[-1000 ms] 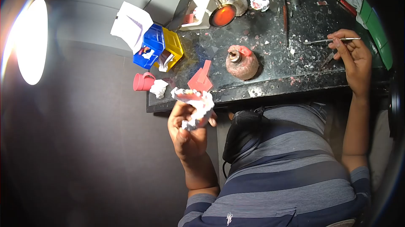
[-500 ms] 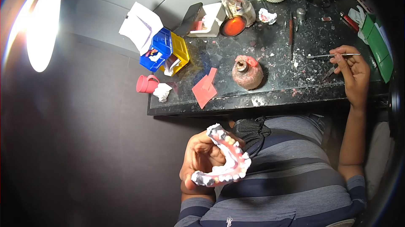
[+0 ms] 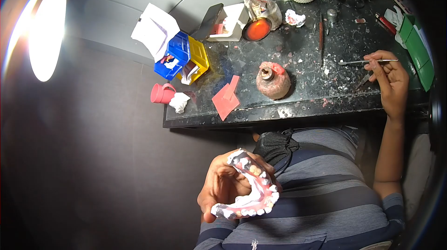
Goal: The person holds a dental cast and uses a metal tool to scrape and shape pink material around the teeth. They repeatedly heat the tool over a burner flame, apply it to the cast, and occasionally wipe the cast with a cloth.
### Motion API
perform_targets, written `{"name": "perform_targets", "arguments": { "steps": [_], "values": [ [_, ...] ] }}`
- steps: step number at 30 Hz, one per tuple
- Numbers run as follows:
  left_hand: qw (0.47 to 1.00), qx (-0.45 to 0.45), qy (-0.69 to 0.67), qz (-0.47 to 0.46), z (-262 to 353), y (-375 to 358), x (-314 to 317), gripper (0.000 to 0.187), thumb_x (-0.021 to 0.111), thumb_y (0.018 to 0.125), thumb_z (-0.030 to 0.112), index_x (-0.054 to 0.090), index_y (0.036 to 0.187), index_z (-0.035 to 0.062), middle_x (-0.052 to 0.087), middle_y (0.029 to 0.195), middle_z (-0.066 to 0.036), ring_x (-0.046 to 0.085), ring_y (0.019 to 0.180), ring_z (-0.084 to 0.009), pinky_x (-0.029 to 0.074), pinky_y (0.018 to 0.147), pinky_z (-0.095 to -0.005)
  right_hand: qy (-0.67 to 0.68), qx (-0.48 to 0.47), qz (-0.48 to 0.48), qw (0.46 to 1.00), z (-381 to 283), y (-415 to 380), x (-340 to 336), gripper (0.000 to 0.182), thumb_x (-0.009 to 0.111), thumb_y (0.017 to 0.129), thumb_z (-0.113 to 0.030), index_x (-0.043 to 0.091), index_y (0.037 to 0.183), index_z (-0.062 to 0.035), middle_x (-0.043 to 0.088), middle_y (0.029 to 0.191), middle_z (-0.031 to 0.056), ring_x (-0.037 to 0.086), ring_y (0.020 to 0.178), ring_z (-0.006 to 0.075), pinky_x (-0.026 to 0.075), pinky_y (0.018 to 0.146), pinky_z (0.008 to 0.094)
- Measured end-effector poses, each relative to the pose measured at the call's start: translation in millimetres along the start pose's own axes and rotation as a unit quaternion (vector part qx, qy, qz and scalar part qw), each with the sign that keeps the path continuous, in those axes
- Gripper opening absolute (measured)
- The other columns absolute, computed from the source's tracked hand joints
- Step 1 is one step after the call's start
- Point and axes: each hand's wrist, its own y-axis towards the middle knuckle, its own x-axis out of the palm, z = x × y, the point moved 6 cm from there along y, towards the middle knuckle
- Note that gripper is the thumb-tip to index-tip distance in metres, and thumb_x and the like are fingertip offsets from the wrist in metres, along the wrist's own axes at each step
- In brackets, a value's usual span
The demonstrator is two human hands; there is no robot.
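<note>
My left hand (image 3: 214, 189) is closed around a horseshoe-shaped dental model (image 3: 267, 199) in front of my striped shirt. The model has white plaster, pink wax along the ridge, dark ends and a row of white and yellowish teeth facing up. Over the right end of the bench, my right hand (image 3: 391, 82) pinches a slim metal wax carver (image 3: 354, 62), its flat tip pointing left. Just under those fingers shows a second pointed blade (image 3: 362, 82), its other end hidden by the hand.
On the dark, wax-spattered bench (image 3: 307, 110) stand a round wax-crusted burner (image 3: 274, 85) and pink wax sheets (image 3: 226, 101). Blue and yellow bins (image 3: 198, 57), a pink cup (image 3: 162, 93) and crumpled tissue (image 3: 179, 102) sit left. A red-handled tool (image 3: 321, 40) lies farther back.
My left hand has lowered the dental model slightly and tipped it, so more of the teeth's upper side shows. My right hand stays nearly still with the carver.
</note>
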Motion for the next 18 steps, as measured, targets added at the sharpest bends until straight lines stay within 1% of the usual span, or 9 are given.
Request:
{"name": "perform_targets", "arguments": {
  "steps": [5, 7, 8, 9, 11, 13, 14, 15, 18],
  "values": [
    [0.999, 0.02, 0.004, -0.034, 7, 10, 1, 0.109, 0.095, 0.054, 0.046, 0.043, 0.124, -0.0195, 0.056, 0.103, -0.041, 0.07, 0.067, -0.045, 0.062, 0.05, -0.0472, 0.001, 0.002, -0.001, 1.0, 0, 0, 0, 0.011, 0.06, 0.098, -0.005, 0.063, 0.107, 0.0015, 0.068, 0.104, 0.0088, 0.065, 0.085, 0.0093, 0.048, 0.067, 0.0202],
    [0.995, 0.021, -0.097, 0.002, 8, 16, -2, 0.103, 0.099, 0.039, 0.026, 0.052, 0.119, -0.0193, 0.058, 0.112, -0.035, 0.066, 0.101, -0.0453, 0.061, 0.082, -0.0534, 0.002, -0.003, -0.002, 1.0, 0, 0, 0, 0.011, 0.06, 0.098, -0.005, 0.063, 0.107, 0.0011, 0.069, 0.103, 0.0087, 0.064, 0.085, 0.0089, 0.048, 0.067, 0.02],
    [0.998, 0.053, -0.017, 0.005, 14, 20, -14, 0.102, 0.098, 0.039, 0.019, 0.051, 0.123, -0.0165, 0.055, 0.121, -0.034, 0.064, 0.106, -0.0438, 0.061, 0.082, -0.0535, 0.003, -0.002, 0.0, 1.0, 0, 0, 0, 0.011, 0.06, 0.098, -0.005, 0.063, 0.107, 0.0011, 0.069, 0.103, 0.0087, 0.064, 0.085, 0.0089, 0.048, 0.067, 0.02],
    [0.99, 0.097, 0.075, 0.067, 19, 21, -26, 0.099, 0.096, 0.048, 0.015, 0.048, 0.13, -0.0135, 0.055, 0.124, -0.03, 0.062, 0.112, -0.0406, 0.059, 0.086, -0.0518, 0.004, -0.006, -0.002, 1.0, -1, 1, 0, 0.011, 0.06, 0.099, -0.006, 0.063, 0.107, 0.0008, 0.069, 0.103, 0.0087, 0.065, 0.085, 0.0089, 0.048, 0.067, 0.0198],
    [0.957, 0.183, 0.199, 0.102, 34, 35, -37, 0.103, 0.091, 0.063, 0.021, 0.033, 0.139, -0.0141, 0.051, 0.128, -0.033, 0.066, 0.103, -0.0405, 0.062, 0.075, -0.0394, 0.005, -0.002, 0.001, 1.0, 0, -1, 0, 0.011, 0.06, 0.099, -0.006, 0.063, 0.108, 0.0005, 0.069, 0.103, 0.0086, 0.065, 0.086, 0.0088, 0.047, 0.067, 0.0197],
    [0.928, 0.194, 0.308, 0.075, 50, 55, -56, 0.094, 0.088, 0.069, 0.02, 0.036, 0.141, -0.0108, 0.053, 0.131, -0.028, 0.062, 0.111, -0.0364, 0.059, 0.081, -0.0389, 0.015, 0.006, 0.0, 1.0, 1, -1, 0, 0.011, 0.059, 0.099, -0.006, 0.063, 0.108, -0.0001, 0.069, 0.103, 0.0083, 0.065, 0.086, 0.0086, 0.048, 0.067, 0.0194],
    [0.932, 0.198, 0.3, 0.047, 56, 64, -61, 0.084, 0.085, 0.069, 0.0, 0.041, 0.139, -0.0091, 0.055, 0.132, -0.021, 0.058, 0.116, -0.0288, 0.053, 0.092, -0.0413, 0.013, 0.008, 0.0, 1.0, 2, -1, -1, 0.011, 0.059, 0.099, -0.007, 0.062, 0.107, -0.0007, 0.069, 0.103, 0.0079, 0.065, 0.087, 0.0083, 0.048, 0.068, 0.019],
    [0.917, 0.218, 0.333, 0.038, 61, 74, -61, 0.081, 0.082, 0.069, -0.006, 0.042, 0.139, -0.0087, 0.056, 0.131, -0.02, 0.059, 0.115, -0.0277, 0.052, 0.095, -0.0396, 0.01, 0.014, 0.005, 1.0, 3, -1, -1, 0.011, 0.059, 0.099, -0.007, 0.062, 0.107, -0.0007, 0.069, 0.103, 0.0079, 0.065, 0.087, 0.0083, 0.048, 0.068, 0.019],
    [0.831, 0.191, 0.522, -0.001, 71, 103, -57, 0.079, 0.084, 0.067, -0.007, 0.046, 0.136, -0.0083, 0.058, 0.129, -0.019, 0.064, 0.107, -0.0232, 0.052, 0.094, -0.0349, 0.011, -0.008, -0.003, 1.0, -1, 0, 0, 0.009, 0.061, 0.098, -0.007, 0.063, 0.105, -0.0008, 0.069, 0.104, 0.0065, 0.065, 0.087, 0.0076, 0.049, 0.067, 0.0187]
  ]
}}
